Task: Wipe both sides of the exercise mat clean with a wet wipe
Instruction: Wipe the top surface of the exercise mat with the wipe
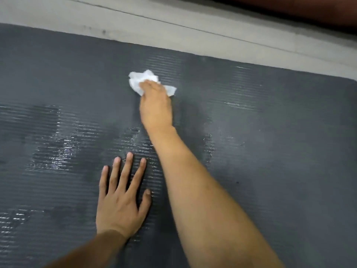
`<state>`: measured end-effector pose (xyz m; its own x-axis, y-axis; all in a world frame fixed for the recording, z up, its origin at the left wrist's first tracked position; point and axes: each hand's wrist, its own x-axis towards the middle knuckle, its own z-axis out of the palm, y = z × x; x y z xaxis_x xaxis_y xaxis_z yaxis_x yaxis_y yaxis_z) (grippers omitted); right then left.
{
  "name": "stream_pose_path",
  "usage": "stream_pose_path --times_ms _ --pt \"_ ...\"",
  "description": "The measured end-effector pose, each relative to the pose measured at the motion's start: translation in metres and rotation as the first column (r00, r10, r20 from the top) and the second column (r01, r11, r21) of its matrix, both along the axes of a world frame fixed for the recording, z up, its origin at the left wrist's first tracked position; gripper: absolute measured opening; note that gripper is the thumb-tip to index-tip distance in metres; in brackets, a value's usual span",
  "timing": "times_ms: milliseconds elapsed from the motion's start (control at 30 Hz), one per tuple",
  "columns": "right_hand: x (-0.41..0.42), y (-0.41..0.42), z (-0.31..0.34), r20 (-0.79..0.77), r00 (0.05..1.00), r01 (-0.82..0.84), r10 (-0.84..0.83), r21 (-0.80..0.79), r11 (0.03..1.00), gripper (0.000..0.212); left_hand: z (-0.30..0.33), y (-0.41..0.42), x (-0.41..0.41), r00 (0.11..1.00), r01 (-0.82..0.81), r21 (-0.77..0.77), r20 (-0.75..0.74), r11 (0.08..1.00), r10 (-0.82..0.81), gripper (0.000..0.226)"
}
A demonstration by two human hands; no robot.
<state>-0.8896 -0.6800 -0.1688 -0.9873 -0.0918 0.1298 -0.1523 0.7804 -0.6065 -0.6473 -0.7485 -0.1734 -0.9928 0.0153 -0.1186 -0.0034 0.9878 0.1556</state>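
Left hand (pixel 120 205): nearest the camera, flat on the mat, fingers straight and spread, holding nothing.

Exercise mat (pixel 270 151): dark grey, ribbed, lying flat on the floor; wet sheen in streaks around and to the left of the left hand.

Floor (pixel 173 18): pale grey, beyond the mat's far edge.

Right hand (pixel 155 102): on the mat, farther out than the left hand, fingers curled over the wipe and pressing it down.

Wet wipe (pixel 144 78): white, crumpled, on the mat near its far edge, partly under the right hand's fingers.
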Motion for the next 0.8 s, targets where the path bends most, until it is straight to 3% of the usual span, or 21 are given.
stream_pose_path --times_ms 100,167,233,300,400,433,500,567,633,667,733,800 --pt "-0.001 -0.017 0.010 0.037 0.954 -0.298 0.296 0.183 0.937 0.028 0.000 -0.001 0.000 1.000 0.000 0.016 0.000 1.000 0.000 0.072" --pt "0.000 0.025 0.008 0.003 0.951 -0.301 0.310 0.249 0.921 0.029 0.003 0.001 -0.002 1.000 -0.010 0.032 0.000 0.999 0.010 0.072" --pt "0.009 0.104 -0.002 -0.112 0.990 -0.061 0.089 0.232 0.971 0.033 0.002 0.000 -0.002 1.000 0.000 0.010 0.005 1.000 0.000 0.072" --pt "0.027 0.202 0.002 -0.133 0.966 0.246 -0.223 0.191 0.950 0.040 0.002 -0.001 -0.001 1.000 0.002 0.009 0.021 1.000 -0.002 0.072" --pt "0.061 0.281 0.023 -0.010 0.770 0.632 -0.638 0.153 0.760 0.040 0.002 -0.001 -0.002 1.000 0.004 0.008 0.026 1.000 -0.004 0.073" --pt "0.063 0.282 0.025 0.004 0.697 0.711 -0.717 0.132 0.691 0.038 0.001 0.000 -0.003 1.000 0.007 0.010 0.027 1.000 -0.007 0.073" --pt "0.054 0.245 0.021 0.034 0.650 0.757 -0.759 0.049 0.651 0.034 -0.001 0.001 -0.003 1.000 0.002 0.001 0.019 1.000 -0.002 0.073" --pt "0.039 0.181 0.017 0.032 0.754 0.656 -0.656 -0.092 0.749 0.031 0.001 0.000 -0.002 1.000 0.007 -0.006 0.016 1.000 -0.007 0.073" --pt "0.035 0.095 0.013 0.035 0.922 0.384 -0.385 -0.189 0.904 0.027 0.000 -0.001 -0.002 1.000 -0.002 -0.005 0.003 1.000 0.002 0.073" --pt "0.039 0.048 0.013 0.024 0.977 0.213 -0.212 -0.149 0.966 0.028 -0.002 -0.001 -0.002 1.000 0.004 -0.007 -0.004 1.000 -0.004 0.072" --pt "0.052 -0.020 0.016 0.017 0.997 -0.076 0.076 -0.025 0.997 0.029 -0.005 -0.002 -0.002 0.999 0.034 -0.013 -0.019 0.999 -0.034 0.070" --pt "0.054 -0.030 0.017 0.023 0.980 -0.200 0.199 0.038 0.979 0.028 -0.008 -0.004 -0.003 0.999 0.039 -0.027 -0.030 0.999 -0.040 0.069"
